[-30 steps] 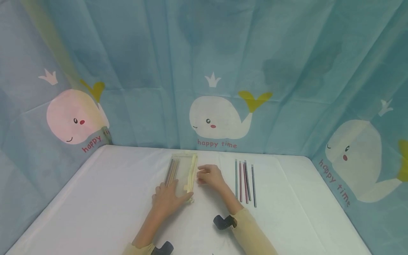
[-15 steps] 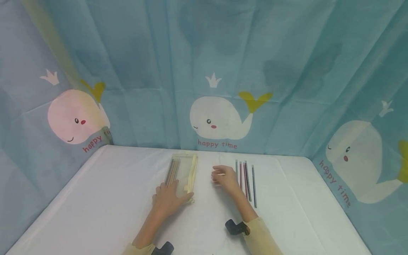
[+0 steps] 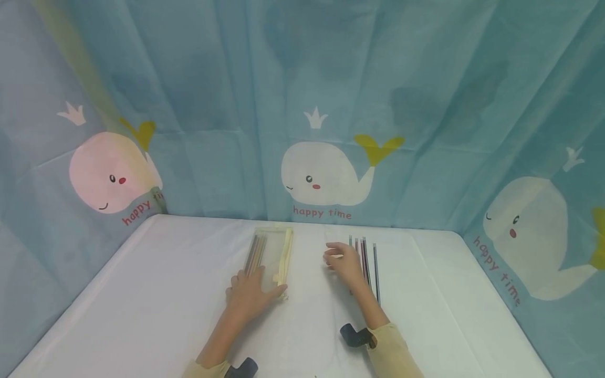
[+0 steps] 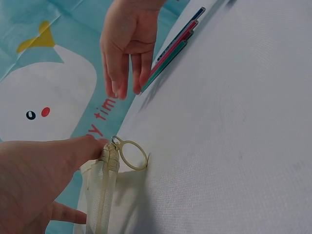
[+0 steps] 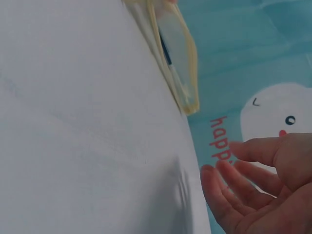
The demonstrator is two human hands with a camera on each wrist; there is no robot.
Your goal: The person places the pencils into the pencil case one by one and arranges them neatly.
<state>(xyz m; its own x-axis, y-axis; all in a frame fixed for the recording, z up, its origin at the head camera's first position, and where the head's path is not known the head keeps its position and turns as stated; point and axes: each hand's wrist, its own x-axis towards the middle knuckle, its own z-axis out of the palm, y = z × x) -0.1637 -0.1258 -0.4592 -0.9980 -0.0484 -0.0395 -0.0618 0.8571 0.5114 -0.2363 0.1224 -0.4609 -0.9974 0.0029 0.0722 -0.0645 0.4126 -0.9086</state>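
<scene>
Clear pouch (image 3: 272, 258) with pale yellow trim lies on the white counter (image 3: 449, 310), left of centre, long side running away from the person. Slim pencils (image 3: 258, 253) show through its left half, side by side; zip strip (image 3: 285, 249) along its right edge, ring pull (image 4: 134, 155) at the near end. Of the two hands, the left hand (image 3: 248, 299) rests spread wide across the pouch's near end, thumb out to the zip edge, fingers over the pencil side. Right hand (image 3: 345, 264) well apart from the pouch, raised above the counter, fingers loosely bent with gaps between them, grasping nothing. Loose pencils (image 3: 376, 268) lie at its far side and under the forearm's line, roughly parallel; green, red and dark ones visible, partly covered by hand and wrist. Contact with them: cannot tell. Pale yellow sleeves (image 3: 389, 349), a dark device (image 3: 354, 336) at each wrist. Behind, a blue cloth (image 3: 198, 105) printed with whales (image 3: 321, 173), crowns and "happy time".
</scene>
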